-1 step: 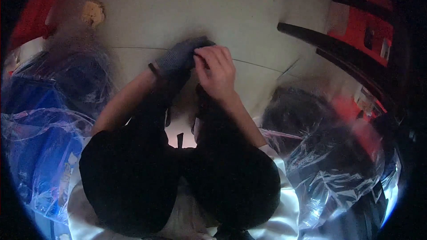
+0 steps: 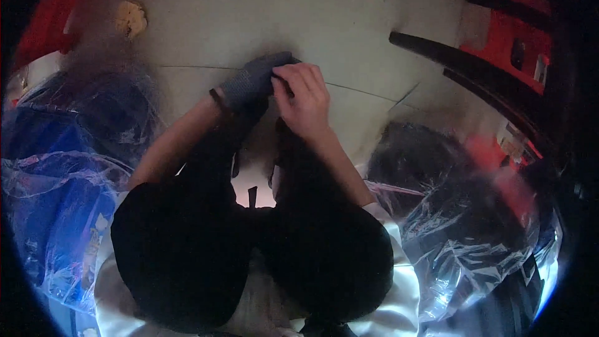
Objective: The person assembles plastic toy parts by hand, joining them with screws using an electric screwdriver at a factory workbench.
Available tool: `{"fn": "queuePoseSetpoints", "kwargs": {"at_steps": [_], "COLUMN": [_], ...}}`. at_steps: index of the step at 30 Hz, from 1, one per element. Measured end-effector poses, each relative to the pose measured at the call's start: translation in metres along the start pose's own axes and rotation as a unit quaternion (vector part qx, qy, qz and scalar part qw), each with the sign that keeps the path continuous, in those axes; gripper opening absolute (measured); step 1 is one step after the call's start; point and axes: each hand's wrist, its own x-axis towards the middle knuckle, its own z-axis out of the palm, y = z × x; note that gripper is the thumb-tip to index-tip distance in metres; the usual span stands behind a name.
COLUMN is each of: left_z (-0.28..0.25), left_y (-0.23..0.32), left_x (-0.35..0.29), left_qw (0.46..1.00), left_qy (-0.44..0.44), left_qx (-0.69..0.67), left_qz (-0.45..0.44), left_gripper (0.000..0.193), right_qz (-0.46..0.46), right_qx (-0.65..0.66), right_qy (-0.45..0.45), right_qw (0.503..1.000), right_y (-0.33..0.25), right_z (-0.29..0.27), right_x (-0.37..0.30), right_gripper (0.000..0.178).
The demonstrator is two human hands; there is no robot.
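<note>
My left hand (image 2: 254, 80) wears a grey knit glove, with a dark band (image 2: 216, 96) at the wrist. Its fingers curl away from view, so what they do is hidden. Bare and bent at the fingers, my right hand (image 2: 304, 98) meets the gloved hand from the right. Thumb and fingertips of the right hand are drawn together against the glove's dark finger end; whatever lies between them is too dark to make out. Both hands are held above the pale floor (image 2: 262, 6), beyond my dark-clad legs (image 2: 187, 249).
Clear plastic covers a blue seat (image 2: 56, 212) on my left and a dark seat (image 2: 468, 212) on my right. Long black bars (image 2: 462, 62) and a red panel (image 2: 499, 19) stand at far right. A yellowish round patch (image 2: 131, 20) is at far left.
</note>
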Motion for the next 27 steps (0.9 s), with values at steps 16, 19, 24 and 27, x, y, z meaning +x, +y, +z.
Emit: {"fn": "queuePoseSetpoints", "kwargs": {"at_steps": [16,19,24,27], "left_z": [0.020,0.026,0.013,-0.006], "left_y": [0.002,-0.058,-0.009,0.030], "left_x": [-0.044,-0.066,-0.023,-0.031], "left_qw": [0.954,0.954,0.983,0.874], "left_qy": [0.011,-0.017,-0.045,0.092], "left_qx": [-0.177,-0.211,-0.150,-0.364], "left_qz": [-0.240,-0.212,-0.100,-0.308], "left_gripper": [0.036,0.038,0.029,0.021], "right_qz": [0.338,0.283,0.059,0.040], "right_qx": [0.044,0.058,-0.101,-0.051], "right_qy": [0.032,-0.044,-0.221,-0.177], "right_qw": [0.940,0.956,0.968,0.982], "right_y": [0.087,0.089,0.090,0.043], "right_z": [-0.040,-0.014,0.011,0.092], "right_x": [-0.048,-0.005,0.142,0.217], "right_gripper": [0.017,0.017,0.022,0.027]}}
